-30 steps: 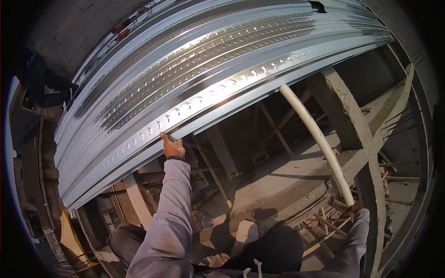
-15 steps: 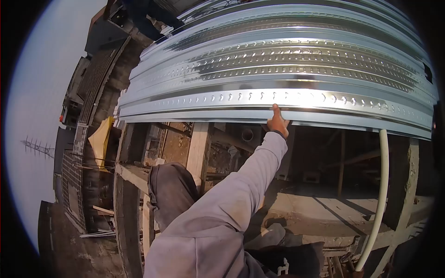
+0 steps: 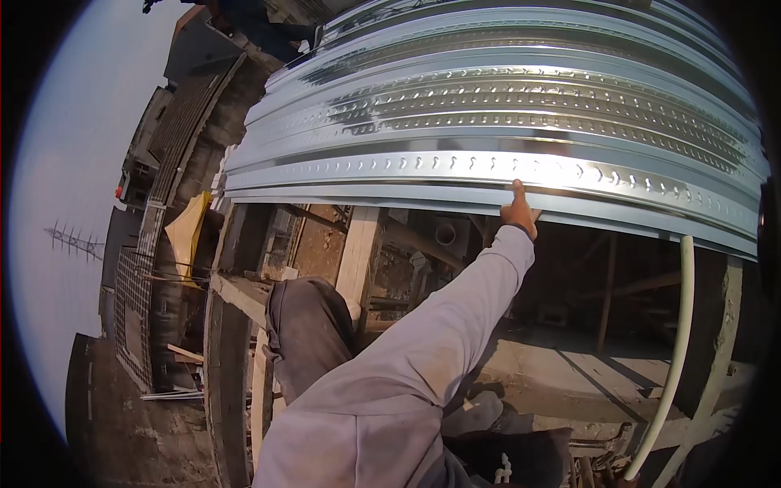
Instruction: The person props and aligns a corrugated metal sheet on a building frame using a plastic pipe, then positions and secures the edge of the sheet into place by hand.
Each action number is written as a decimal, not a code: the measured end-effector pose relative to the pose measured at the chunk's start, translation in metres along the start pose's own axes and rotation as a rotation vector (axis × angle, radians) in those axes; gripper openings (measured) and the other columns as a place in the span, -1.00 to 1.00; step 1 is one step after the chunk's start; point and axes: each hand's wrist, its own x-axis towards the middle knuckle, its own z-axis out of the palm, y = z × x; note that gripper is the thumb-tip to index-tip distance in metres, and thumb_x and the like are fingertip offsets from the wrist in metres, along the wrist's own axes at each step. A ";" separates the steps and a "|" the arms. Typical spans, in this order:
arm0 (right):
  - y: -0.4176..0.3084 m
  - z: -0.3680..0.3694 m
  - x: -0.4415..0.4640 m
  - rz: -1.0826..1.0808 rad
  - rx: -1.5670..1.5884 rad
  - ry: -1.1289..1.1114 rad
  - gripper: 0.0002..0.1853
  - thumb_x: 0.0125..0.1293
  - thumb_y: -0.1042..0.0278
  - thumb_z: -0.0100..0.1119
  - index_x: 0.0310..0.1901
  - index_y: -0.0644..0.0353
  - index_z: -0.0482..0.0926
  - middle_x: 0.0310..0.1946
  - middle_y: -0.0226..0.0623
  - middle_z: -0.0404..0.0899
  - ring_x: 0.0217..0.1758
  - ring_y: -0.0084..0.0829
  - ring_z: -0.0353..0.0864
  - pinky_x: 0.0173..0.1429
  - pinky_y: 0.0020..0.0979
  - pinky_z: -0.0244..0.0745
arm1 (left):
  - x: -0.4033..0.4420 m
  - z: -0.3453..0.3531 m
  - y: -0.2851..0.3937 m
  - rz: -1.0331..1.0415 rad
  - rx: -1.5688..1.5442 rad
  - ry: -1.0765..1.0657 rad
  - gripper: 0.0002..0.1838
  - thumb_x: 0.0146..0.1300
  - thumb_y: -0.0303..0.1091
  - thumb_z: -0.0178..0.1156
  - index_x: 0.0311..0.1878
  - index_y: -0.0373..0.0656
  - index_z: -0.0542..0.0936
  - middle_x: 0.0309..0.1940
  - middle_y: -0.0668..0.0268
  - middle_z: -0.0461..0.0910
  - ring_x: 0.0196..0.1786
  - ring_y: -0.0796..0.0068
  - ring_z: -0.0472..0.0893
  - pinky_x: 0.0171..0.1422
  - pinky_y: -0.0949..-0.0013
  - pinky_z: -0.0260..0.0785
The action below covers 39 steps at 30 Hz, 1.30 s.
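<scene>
Seeming stiff but slippery, the steel decking sheet [image 3: 358, 168] is aptly gripped at its near edge by the left hand [image 3: 518, 214], while the right hand's [image 3: 627, 482] hold cannot be told.

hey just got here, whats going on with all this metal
The person's left hand is at the near edge of the ribbed metal sheeting, one digit on top. A pale pipe reaches that edge in the picture; at its lower end, the right hand is too cut off to read. Another person's dark-clad legs show at the sheeting's far left.
</scene>
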 end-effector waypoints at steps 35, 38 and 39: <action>0.002 0.003 0.002 0.070 -0.021 -0.010 -0.27 -0.22 -0.03 0.29 -0.03 0.23 0.29 -0.15 -0.10 0.42 -0.08 -0.16 0.43 -0.06 -0.14 0.33 | -0.013 0.012 0.005 -0.118 0.116 -0.029 -0.16 0.04 0.08 0.05 -0.02 -0.66 0.10 -0.11 -0.17 0.22 -0.15 0.06 0.45 -0.05 0.25 0.41; 0.006 -0.002 -0.003 0.090 -0.038 -0.009 -0.27 -0.23 -0.03 0.29 -0.03 0.22 0.29 -0.15 -0.11 0.43 -0.08 -0.17 0.43 -0.06 -0.14 0.33 | -0.018 0.013 0.004 -0.061 0.097 -0.012 -0.16 0.04 0.08 0.04 -0.04 -0.69 0.10 -0.10 -0.19 0.21 -0.16 0.02 0.45 -0.06 0.22 0.40; 0.004 -0.001 -0.002 0.091 -0.034 -0.003 -0.28 -0.23 -0.03 0.29 -0.03 0.21 0.30 -0.15 -0.12 0.43 -0.08 -0.17 0.43 -0.06 -0.14 0.33 | -0.019 0.014 0.005 -0.079 0.082 -0.009 -0.16 0.05 0.08 0.03 -0.02 -0.67 0.09 -0.10 -0.17 0.22 -0.16 0.04 0.46 -0.04 0.22 0.39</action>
